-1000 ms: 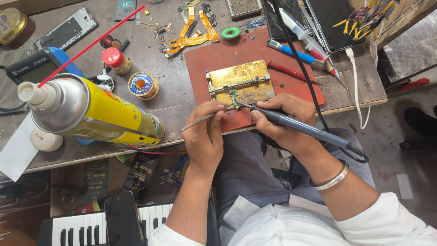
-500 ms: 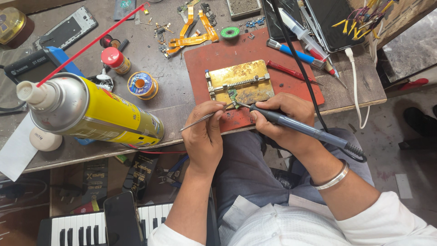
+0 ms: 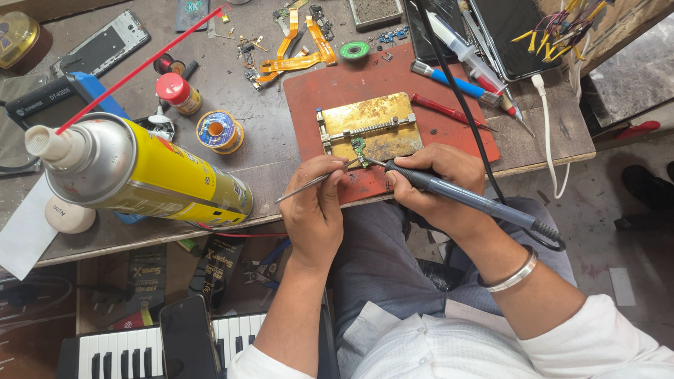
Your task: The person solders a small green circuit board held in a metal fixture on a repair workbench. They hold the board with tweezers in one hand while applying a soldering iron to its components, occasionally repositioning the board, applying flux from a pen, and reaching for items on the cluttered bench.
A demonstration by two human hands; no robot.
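My right hand (image 3: 439, 184) grips a grey soldering iron (image 3: 463, 198), its tip touching a small green circuit board (image 3: 361, 149) clamped in a brass-coloured holder (image 3: 371, 128). That holder lies on a red mat (image 3: 330, 90) at the front of the workbench. My left hand (image 3: 316, 207) pinches metal tweezers (image 3: 309, 184), whose points meet the same small board from the left. The iron's black cable (image 3: 456, 91) runs up across the mat. Both hands rest against the bench's front edge.
A large yellow spray can (image 3: 151, 175) with a red straw lies at the left. Near it stand a solder spool (image 3: 219, 131), a red-capped bottle (image 3: 178, 92) and a phone frame (image 3: 105, 45). Orange flex cables (image 3: 298, 56), a syringe (image 3: 467, 50) and a red-handled tool (image 3: 449, 111) lie behind. A keyboard (image 3: 119, 351) sits below.
Both hands stay at the small board almost unmoved; the soldering iron's tip has shifted very slightly on the board.
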